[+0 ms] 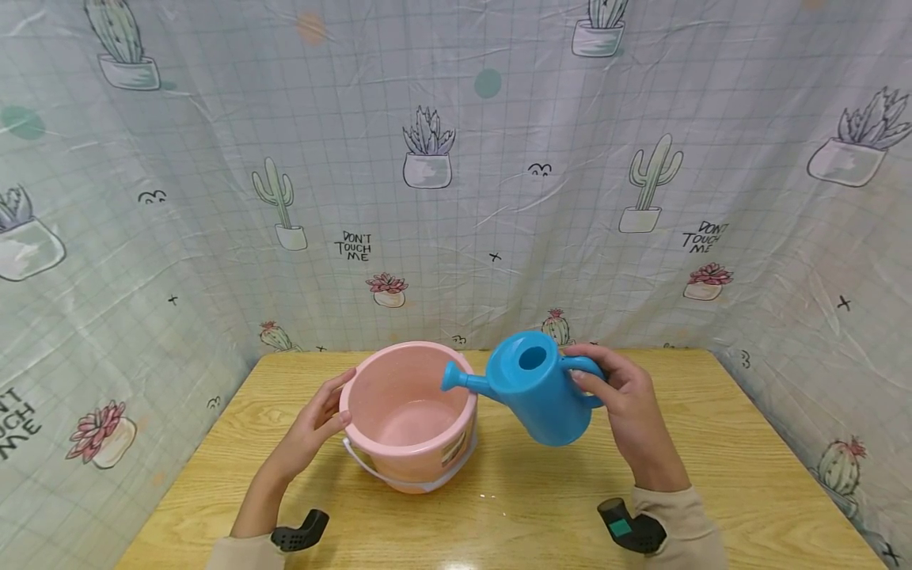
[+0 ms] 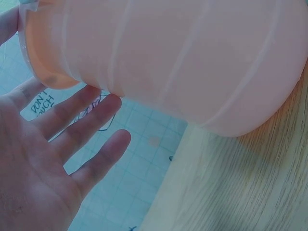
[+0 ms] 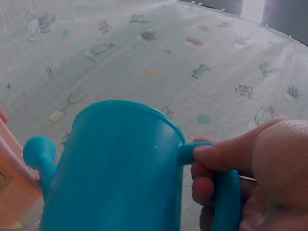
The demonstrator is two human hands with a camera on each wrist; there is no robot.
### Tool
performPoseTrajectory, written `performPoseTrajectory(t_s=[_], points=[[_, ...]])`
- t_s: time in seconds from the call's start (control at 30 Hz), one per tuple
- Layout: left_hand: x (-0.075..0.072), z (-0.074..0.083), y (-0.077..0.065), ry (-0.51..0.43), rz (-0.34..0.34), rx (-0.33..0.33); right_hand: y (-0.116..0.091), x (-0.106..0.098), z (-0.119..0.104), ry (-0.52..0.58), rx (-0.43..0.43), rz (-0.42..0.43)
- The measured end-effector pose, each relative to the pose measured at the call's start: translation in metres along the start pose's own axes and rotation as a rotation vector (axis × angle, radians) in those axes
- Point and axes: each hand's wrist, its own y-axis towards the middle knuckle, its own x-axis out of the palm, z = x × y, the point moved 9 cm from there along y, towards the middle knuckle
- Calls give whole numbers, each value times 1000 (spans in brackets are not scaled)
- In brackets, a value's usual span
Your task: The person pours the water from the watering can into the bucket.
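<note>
A pink bucket (image 1: 409,455) stands on the wooden table with its white handle (image 1: 427,484) hanging down in front. My left hand (image 1: 321,412) touches the left of its rim with thumb and fingertips; in the left wrist view, the fairly straight fingers (image 2: 103,149) spread along the bucket's wall (image 2: 159,53). My right hand (image 1: 627,404) grips the handle of a blue watering can (image 1: 545,404), fingers wrapped through the loop in the right wrist view. The can tilts left, its spout (image 1: 459,378) reaching over the bucket's right rim. No water stream is visible.
The wooden table (image 1: 684,443) extends around the bucket, with a few small water drops (image 1: 484,496) in front of it. A cactus-printed curtain (image 1: 492,206) encloses the back and both sides. Black camera mounts (image 1: 301,532) sit on both wrists.
</note>
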Motion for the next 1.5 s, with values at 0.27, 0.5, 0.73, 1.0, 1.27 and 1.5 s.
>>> performPoseTrajectory(t_s=[0.27, 0.5, 0.73, 1.0, 1.27, 1.5], points=[[-1, -1, 0, 6, 11, -8, 1, 1, 2, -47, 3, -36], [-1, -1, -1, 12, 12, -1, 2, 0, 5, -19, -16, -10], [-1, -1, -1, 15, 10, 6, 3, -3, 10, 18, -16, 77], [-1, 0, -1, 16, 5, 14, 2, -5, 15, 9, -3, 141], [-1, -1, -2, 15, 3, 11, 2, -6, 15, 38, -13, 152], [0, 0, -2, 12, 3, 10, 1, -7, 13, 37, -20, 159]])
